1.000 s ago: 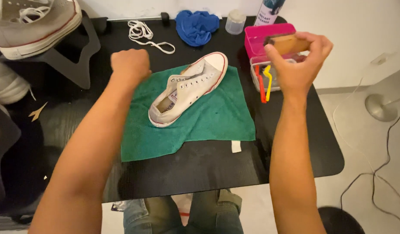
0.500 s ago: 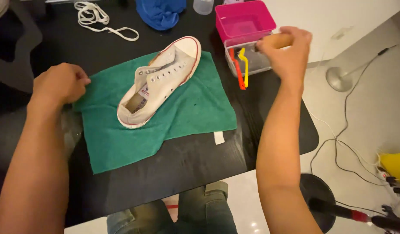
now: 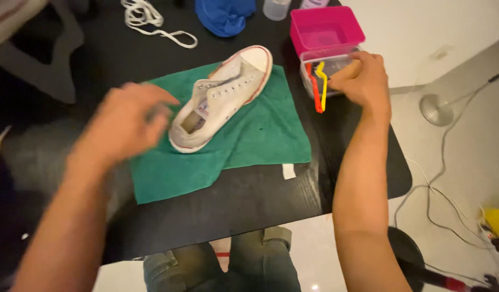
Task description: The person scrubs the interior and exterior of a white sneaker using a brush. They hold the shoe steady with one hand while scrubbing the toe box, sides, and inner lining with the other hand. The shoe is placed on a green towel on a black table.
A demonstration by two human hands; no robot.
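White shoe [image 3: 222,97] lay on our green towel [image 3: 260,135]; left hand [image 3: 125,121] hovered open and empty, right hand [image 3: 363,81] gripped something brown we couldn't make out, so we thought steadying the shoe first was best

Loose white shoelace [image 3: 152,24] coiled at the far edge of the black table [image 3: 249,200]. Crumpled blue cloth [image 3: 223,14] just right of it, a small clear bottle [image 3: 275,8] beside that. Off the table, on the pale floor, a round metal stand base [image 3: 437,110] with thin cables [image 3: 438,200] trailing; something yellow [image 3: 497,223] at the right edge.
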